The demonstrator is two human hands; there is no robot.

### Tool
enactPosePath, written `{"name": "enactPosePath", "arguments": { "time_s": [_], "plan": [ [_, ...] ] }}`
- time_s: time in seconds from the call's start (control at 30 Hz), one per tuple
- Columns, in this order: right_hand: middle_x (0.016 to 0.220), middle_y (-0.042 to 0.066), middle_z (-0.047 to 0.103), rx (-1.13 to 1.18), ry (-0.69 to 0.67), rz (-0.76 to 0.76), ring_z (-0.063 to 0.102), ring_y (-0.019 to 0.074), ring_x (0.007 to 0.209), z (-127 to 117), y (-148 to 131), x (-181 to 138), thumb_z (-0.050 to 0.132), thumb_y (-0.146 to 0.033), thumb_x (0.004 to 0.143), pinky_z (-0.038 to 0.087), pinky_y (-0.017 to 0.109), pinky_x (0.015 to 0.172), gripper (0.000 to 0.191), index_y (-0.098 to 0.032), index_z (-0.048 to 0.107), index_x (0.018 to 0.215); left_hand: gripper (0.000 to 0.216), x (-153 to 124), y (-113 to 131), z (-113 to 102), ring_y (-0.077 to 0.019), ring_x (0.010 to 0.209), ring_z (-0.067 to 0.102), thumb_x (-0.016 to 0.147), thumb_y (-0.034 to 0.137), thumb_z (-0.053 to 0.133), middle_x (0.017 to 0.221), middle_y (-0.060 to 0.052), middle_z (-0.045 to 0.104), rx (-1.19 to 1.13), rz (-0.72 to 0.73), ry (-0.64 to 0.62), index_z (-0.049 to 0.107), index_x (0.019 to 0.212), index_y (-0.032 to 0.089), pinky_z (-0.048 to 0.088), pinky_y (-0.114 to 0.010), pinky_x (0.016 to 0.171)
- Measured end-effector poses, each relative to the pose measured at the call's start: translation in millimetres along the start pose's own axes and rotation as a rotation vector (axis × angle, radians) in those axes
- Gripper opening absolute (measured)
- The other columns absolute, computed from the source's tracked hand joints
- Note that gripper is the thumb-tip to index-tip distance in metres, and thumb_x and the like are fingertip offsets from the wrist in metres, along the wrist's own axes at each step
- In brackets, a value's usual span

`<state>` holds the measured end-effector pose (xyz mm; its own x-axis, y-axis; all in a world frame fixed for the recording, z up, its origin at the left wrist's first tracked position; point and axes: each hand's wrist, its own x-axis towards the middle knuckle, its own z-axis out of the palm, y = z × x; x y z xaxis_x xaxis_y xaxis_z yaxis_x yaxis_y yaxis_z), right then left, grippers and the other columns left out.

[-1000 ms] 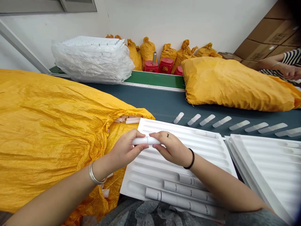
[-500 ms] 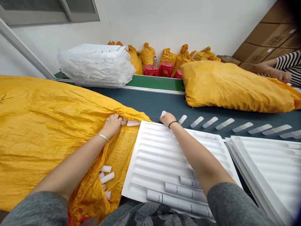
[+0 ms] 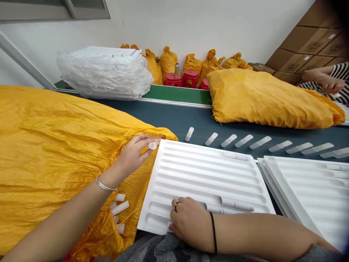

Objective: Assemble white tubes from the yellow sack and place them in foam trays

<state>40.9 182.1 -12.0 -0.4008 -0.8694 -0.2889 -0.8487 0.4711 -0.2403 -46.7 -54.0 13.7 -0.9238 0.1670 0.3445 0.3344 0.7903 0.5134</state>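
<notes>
My left hand (image 3: 133,154) is closed with a short white plastic tube (image 3: 152,145) between thumb and fingers, its round end towards me. It is at the mouth of a big yellow woven sack (image 3: 68,138), where more white tubes (image 3: 120,208) lie in the folds. My right hand (image 3: 191,222) is curled round the left end of a printed white tube (image 3: 170,227) at the near edge of a white ridged tray (image 3: 191,171); most of that tube is hidden. Other printed tubes (image 3: 236,203) lie in the tray's grooves.
Translucent white tubes (image 3: 211,139) stand in a row on the dark belt (image 3: 174,116) behind the tray. Stacked white trays (image 3: 305,189) are at the right. A full yellow sack (image 3: 267,96) and a plastic-wrapped stack (image 3: 106,74) lie beyond. A co-worker's hands (image 3: 328,82) are at far right.
My right hand has left a tube standing on the belt and come back to the tray's near edge. The left hand has drawn a tube out of the sack's mouth.
</notes>
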Motion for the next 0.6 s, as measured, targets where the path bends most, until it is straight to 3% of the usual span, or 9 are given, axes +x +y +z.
{"name": "enactPosePath", "arguments": {
  "time_s": [0.17,0.27,0.33,0.43,0.5,0.6],
  "plan": [
    [0.079,0.01,0.062,-0.027,0.107,-0.029,0.058,0.0219,0.071,21.1,-10.4,-15.1,0.062,-0.022,0.078,0.045,0.032,0.058,0.01,-0.013,0.064,0.079,0.03,-8.4,23.2,-3.8,-0.0229,0.116,0.052,0.087,0.028,0.05,0.117,-0.006,0.062,-0.144,0.041,-0.027,0.06,0.115,0.023,0.036,-0.038,0.104],
    [0.082,0.011,0.062,0.055,0.128,-0.037,0.058,0.0231,0.073,12.7,-6.2,-18.4,0.063,-0.021,0.073,0.047,0.034,0.061,0.012,-0.012,0.063,0.081,0.026,-14.6,34.2,-3.9,-0.0225,0.112,0.055,0.083,0.027,0.058,0.115,-0.006,0.063,-0.351,-0.046,-0.008,0.06,0.108,0.023,0.039,-0.037,0.101],
    [0.085,0.01,0.063,0.241,0.195,0.04,0.059,0.022,0.074,0.6,2.7,-18.9,0.064,-0.024,0.071,0.049,0.033,0.064,0.02,-0.012,0.061,0.088,0.027,-19.3,41.8,-3.0,-0.0204,0.106,0.058,0.08,0.025,0.064,0.11,-0.005,0.063,-0.601,-0.143,0.056,0.056,0.105,0.024,0.044,-0.034,0.095],
    [0.083,0.004,0.062,0.664,0.43,0.182,0.058,0.0142,0.066,-20.1,27.0,-15.5,0.054,-0.025,0.081,0.049,0.027,0.061,0.021,-0.016,0.054,0.1,0.033,-25.2,50.1,-2.1,-0.0159,0.098,0.059,0.075,0.02,0.07,0.099,0.0,0.063,-0.954,-0.252,0.135,0.049,0.1,0.025,0.047,-0.031,0.088],
    [0.086,0.003,0.061,0.894,0.595,0.178,0.058,0.0103,0.061,-32.0,45.4,-11.6,0.046,-0.027,0.09,0.05,0.024,0.057,0.023,-0.017,0.051,0.11,0.031,-28.1,52.2,-2.2,-0.0146,0.093,0.059,0.073,0.02,0.072,0.094,0.0,0.064,-1.046,-0.323,0.105,0.05,0.094,0.024,0.047,-0.028,0.085],
    [0.09,0.004,0.061,0.884,0.808,0.102,0.061,0.0115,0.068,-44.8,66.2,-7.7,0.047,-0.028,0.092,0.053,0.026,0.063,0.031,-0.02,0.051,0.122,0.026,-30.8,52.5,-3.5,-0.0139,0.082,0.059,0.071,0.026,0.074,0.09,-0.001,0.064,-0.973,-0.412,0.019,0.055,0.087,0.02,0.047,-0.025,0.075]
  ]
}}
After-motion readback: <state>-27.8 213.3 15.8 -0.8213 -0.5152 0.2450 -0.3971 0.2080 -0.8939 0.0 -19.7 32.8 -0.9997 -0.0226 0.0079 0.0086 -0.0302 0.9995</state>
